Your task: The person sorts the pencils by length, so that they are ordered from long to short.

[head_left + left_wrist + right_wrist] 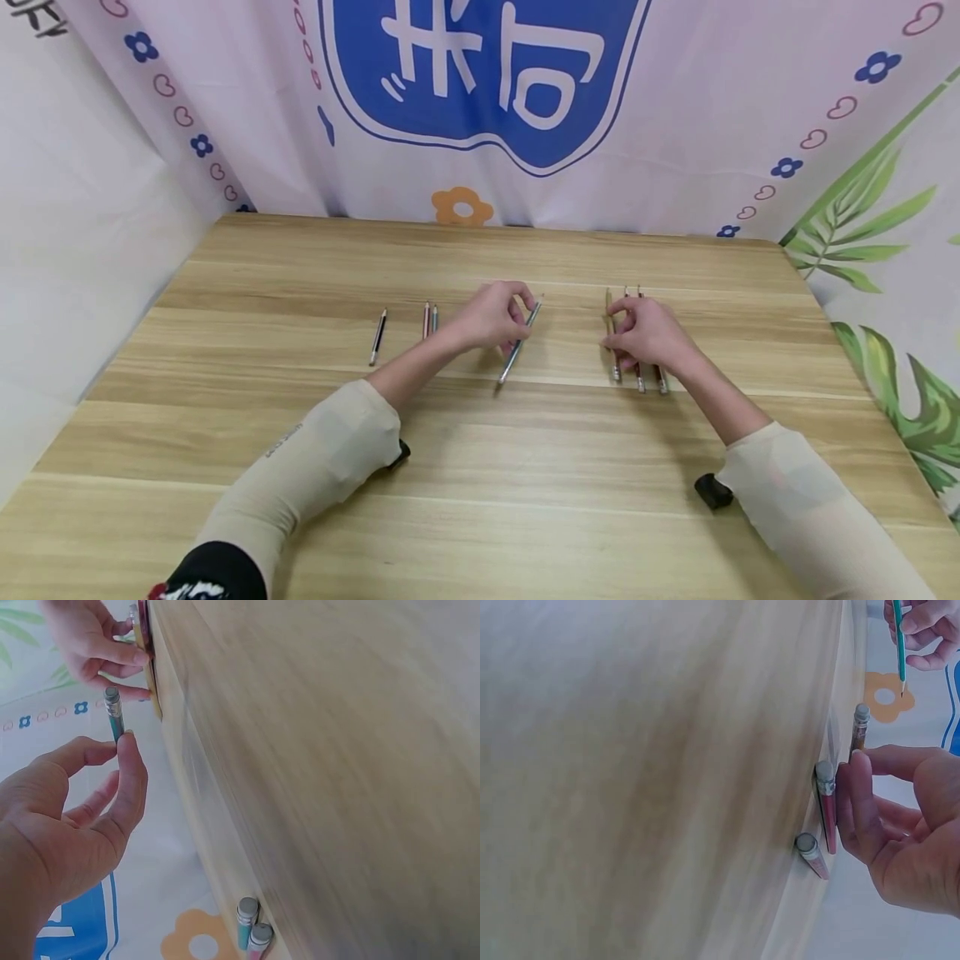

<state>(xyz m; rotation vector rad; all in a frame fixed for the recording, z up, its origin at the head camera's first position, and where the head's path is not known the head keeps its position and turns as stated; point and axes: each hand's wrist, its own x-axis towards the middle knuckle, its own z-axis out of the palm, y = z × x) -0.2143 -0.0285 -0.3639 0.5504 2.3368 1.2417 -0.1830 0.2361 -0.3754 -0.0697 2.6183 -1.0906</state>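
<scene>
My left hand (487,318) pinches a teal pencil (513,358) between thumb and fingertips, holding it at a slant near the table's middle. In the left wrist view the eraser end of this teal pencil (115,712) points up past the fingertips. To the right, my right hand (651,332) pinches a yellow pencil (617,368). Two reddish pencils lie beside it, partly under that hand; in the right wrist view one red pencil (828,806) is close to the fingers, and the other red pencil (812,856) lies farther out.
Left of my left hand, a pink pencil (426,320) and a blue-green pencil (435,319) lie side by side, partly hidden by the forearm. Farther left lies a black pencil (378,337). A printed curtain (262,108) hangs behind the wooden table (510,517).
</scene>
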